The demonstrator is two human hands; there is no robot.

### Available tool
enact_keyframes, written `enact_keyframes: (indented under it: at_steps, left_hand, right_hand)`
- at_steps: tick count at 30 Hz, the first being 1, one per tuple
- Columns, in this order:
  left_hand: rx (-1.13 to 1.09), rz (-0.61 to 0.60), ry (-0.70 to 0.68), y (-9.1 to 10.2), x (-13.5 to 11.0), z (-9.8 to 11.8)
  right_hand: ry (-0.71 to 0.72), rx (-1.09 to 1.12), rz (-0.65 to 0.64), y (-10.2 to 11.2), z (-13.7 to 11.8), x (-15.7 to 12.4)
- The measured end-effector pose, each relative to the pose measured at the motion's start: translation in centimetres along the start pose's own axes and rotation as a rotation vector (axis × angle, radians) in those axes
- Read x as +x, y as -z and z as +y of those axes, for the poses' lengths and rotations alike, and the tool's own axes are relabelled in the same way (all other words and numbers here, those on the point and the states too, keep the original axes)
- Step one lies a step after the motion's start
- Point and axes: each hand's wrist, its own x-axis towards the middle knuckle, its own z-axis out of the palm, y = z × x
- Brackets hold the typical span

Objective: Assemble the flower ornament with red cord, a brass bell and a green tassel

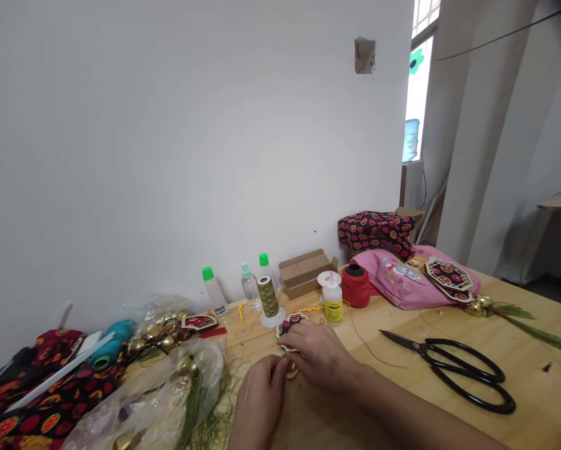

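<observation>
My right hand (318,351) rests on the wooden table (402,375), fingers curled over a small flat ornament covered in dark patterned fabric (290,325). My left hand (258,400) sits just below it, fingertips pinched together at the ornament's lower edge, where a bit of red and yellow thread (292,371) shows. What exactly the left fingers pinch is too small to make out. A spool of olive-gold thread (268,296) stands right behind the ornament.
Large black scissors (453,369) lie to the right. A glue bottle (332,302), red cord spool (355,285), cardboard box (303,272) and green-capped bottles (213,290) stand along the wall. Bags of gold bells (168,375) and patterned fabric (50,400) lie left; pink bag (402,275) behind right.
</observation>
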Motion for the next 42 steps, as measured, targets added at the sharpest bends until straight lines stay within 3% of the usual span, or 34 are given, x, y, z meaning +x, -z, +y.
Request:
enact_keyframes:
  at_steps: [8,20,29,34,38,42]
  left_hand:
    - [-0.065,-0.039,-0.005,0.0,0.2,-0.3]
    - [-0.080,-0.012,0.005,-0.3,0.7,-0.6]
    - [-0.105,-0.014,0.002,-0.4,0.6,-0.8]
    - [-0.112,-0.013,-0.004,-0.4,0.5,-0.9]
    - [-0.084,-0.017,-0.011,-0.2,0.4,-0.5]
    - [-0.052,-0.014,0.008,-0.1,0.4,-0.2]
  right_hand:
    - [0.008,0.044,0.016,0.2,-0.2,-0.1]
    - [0.142,-0.217,0.058,-0.5,-1.0,0.0]
    - [0.197,-0.263,0.122,-1.1,-1.2,0.1]
    - [0.070,0.029,0.162,-0.9,-0.5,0.3]
    - [-0.125,0.494,0.172,-0.2,0.6,0.5]
    - [-0.304,0.959,0.082,0.2,1.2,0.6]
